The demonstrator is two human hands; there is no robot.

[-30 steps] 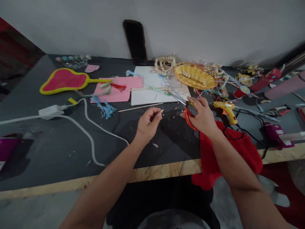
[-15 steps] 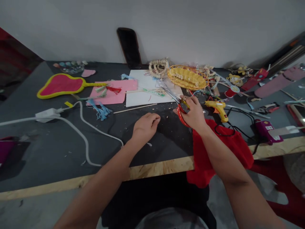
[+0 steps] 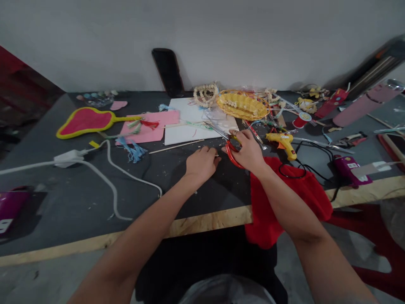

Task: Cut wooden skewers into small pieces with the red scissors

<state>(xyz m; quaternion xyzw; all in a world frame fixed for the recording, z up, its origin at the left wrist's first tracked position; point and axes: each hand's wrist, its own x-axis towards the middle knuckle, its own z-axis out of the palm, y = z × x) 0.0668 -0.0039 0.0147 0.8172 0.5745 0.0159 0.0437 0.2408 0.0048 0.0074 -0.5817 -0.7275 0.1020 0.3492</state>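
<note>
Dark tabletop (image 3: 164, 169) lies open between the white cable (image 3: 118, 166) and the left hand (image 3: 202, 162).

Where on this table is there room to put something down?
Front left, between the purple object and white cable, bar a few scraps. A smaller patch, dotted with crumbs, lies between the left hand and red cloth. It's crowded back right, around the basket, spool and glue gun.

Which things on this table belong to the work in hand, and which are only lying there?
Seem part of the work:
scissors, in the right hand
pale bit at the left hand's fingertips, too small to name

Probably just lying about:
glue gun
basket
pink paddle
spool
red cloth
phone, leaning on the wall
</note>
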